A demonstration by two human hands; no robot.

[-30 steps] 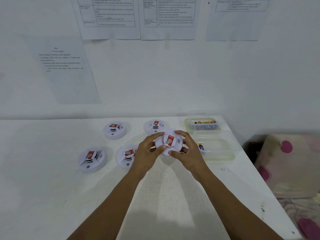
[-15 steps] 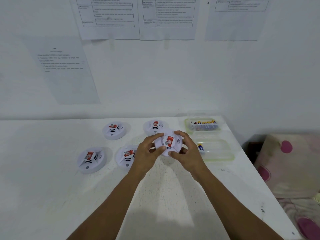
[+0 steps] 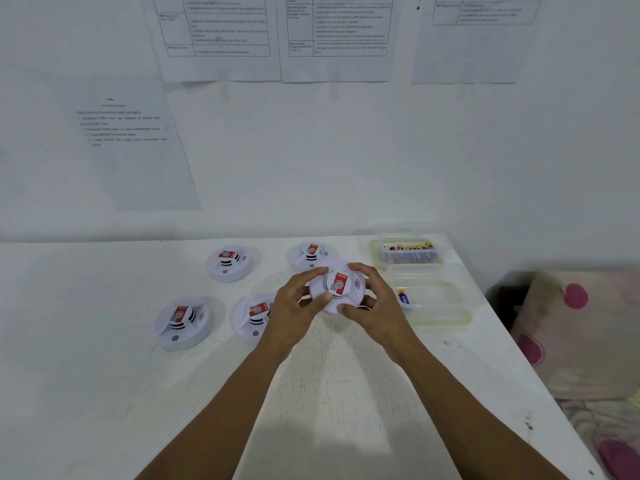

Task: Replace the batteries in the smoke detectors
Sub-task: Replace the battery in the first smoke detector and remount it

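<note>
You cannot read a single word here. The printed sheets (image 3: 221, 36) on the wall carry tables and lines of text, all too blurred to make out. The red label (image 3: 340, 282) on the smoke detector (image 3: 332, 304) you hold shows a round emblem and a small code square but no legible lettering. Beside it sits a curved sound-wave mark (image 3: 357, 283). The print on the batteries (image 3: 412, 250) is too small to tell.

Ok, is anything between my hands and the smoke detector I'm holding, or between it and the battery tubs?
Nothing visible. Your left hand and right hand grip the smoke detector by its rim. The near tub and far tub sit just right of it, past your right hand.
</note>
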